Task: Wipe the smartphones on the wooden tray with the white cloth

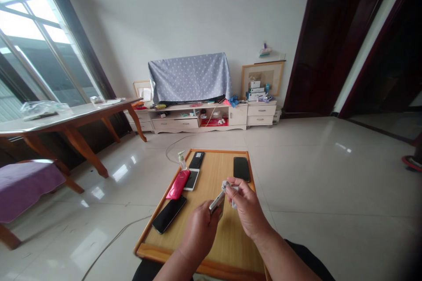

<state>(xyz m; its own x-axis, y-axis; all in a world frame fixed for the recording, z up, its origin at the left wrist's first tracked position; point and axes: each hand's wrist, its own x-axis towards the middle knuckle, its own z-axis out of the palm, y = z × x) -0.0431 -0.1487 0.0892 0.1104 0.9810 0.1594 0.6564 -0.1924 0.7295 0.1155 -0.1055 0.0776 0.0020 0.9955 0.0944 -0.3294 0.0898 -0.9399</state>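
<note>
My left hand [200,228] is closed round a phone [216,202] with a pale, silvery edge, held tilted above the low wooden table [217,171]. My right hand [247,208] pinches a crumpled white tissue or cloth [225,185] against the phone's upper end. Fingers cover much of both things. Along the table's left side lie a black phone [169,214], a red phone [178,184], a white-framed phone [191,180] and a dark phone [197,160]. Another dark phone [241,169] rests near the right edge.
A clear pump bottle [182,160] stands at the table's left edge. Cables [114,239] run over the tiled floor. A larger table [82,112] and a purple-covered stool [28,184] are on the left. Against the wall stands a white cabinet [237,116] below a cloth-draped object [191,78].
</note>
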